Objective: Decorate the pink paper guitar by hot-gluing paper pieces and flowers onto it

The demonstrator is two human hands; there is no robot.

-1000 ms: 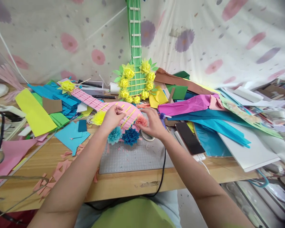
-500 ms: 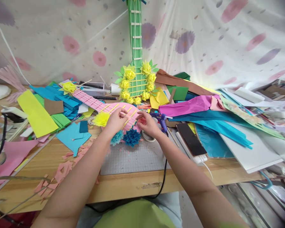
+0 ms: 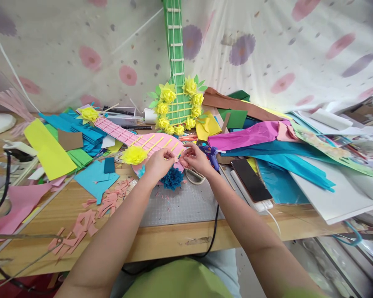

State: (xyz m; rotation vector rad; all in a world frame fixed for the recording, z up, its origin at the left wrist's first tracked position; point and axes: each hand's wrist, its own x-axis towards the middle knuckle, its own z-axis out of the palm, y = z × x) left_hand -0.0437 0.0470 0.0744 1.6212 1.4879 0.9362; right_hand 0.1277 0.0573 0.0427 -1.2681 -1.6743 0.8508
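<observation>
A pink paper guitar (image 3: 112, 127) lies on the table, its neck pointing to the upper left. Yellow strips cross its body, and a yellow paper flower (image 3: 134, 155) sits on its near edge. Over the body, my left hand (image 3: 160, 164) has thumb and fingers pinched together; what they hold, if anything, is hidden. Close beside it, my right hand (image 3: 198, 159) curls its fingers around a small piece of pink paper (image 3: 183, 161), partly covered by the fingers. A dark blue paper flower (image 3: 172, 179) shows just below both hands. A lighter blue flower (image 3: 141, 171) is mostly behind my left hand.
Behind stands a green paper guitar (image 3: 178, 66) ringed with yellow flowers. Right of my hands are a blue glue gun (image 3: 211, 156), a tape roll (image 3: 194, 177) and a phone (image 3: 251, 180). Pink scraps (image 3: 81, 227) lie left of a grey cutting mat (image 3: 186, 213). Coloured paper (image 3: 251, 136) is heaped around.
My left hand has moved right and slightly down, closer to my right hand, and now covers more of the lighter blue flower. My right hand has shifted only slightly.
</observation>
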